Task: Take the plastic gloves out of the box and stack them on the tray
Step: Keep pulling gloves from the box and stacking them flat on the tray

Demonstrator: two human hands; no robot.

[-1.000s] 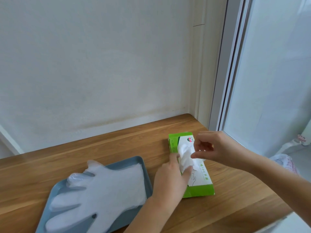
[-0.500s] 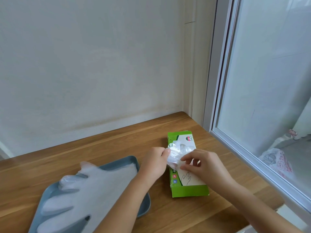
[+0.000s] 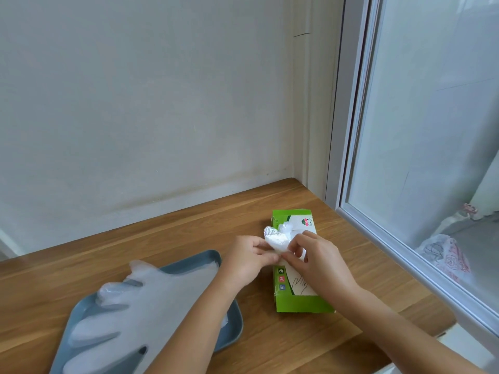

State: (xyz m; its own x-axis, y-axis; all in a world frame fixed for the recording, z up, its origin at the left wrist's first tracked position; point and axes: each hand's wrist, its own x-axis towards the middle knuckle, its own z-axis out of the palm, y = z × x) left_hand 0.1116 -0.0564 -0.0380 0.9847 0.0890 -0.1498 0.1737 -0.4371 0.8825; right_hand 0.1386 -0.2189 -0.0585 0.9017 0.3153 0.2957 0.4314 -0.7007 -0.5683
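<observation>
A green and white glove box [image 3: 299, 300] lies flat on the wooden table, right of centre. Over its top opening both hands pinch a crumpled clear plastic glove [image 3: 276, 238]. My left hand [image 3: 247, 261] grips the glove's left edge and my right hand [image 3: 314, 259] grips its right side, resting over the box. A blue-grey tray [image 3: 229, 327] sits at the lower left. Flat translucent gloves [image 3: 140, 311] lie stacked on it with fingers pointing left. My left forearm crosses over the tray's right part.
The wooden table [image 3: 270, 346] ends at a white wall behind and a window frame [image 3: 378, 238] on the right. Its front right corner is close to the box. Beyond the glass lies a printed plastic bag [image 3: 445, 257].
My left hand left the box's side and took the glove's left edge. My right hand lowered onto the glove. The glove came further out of the opening, and the view shifted.
</observation>
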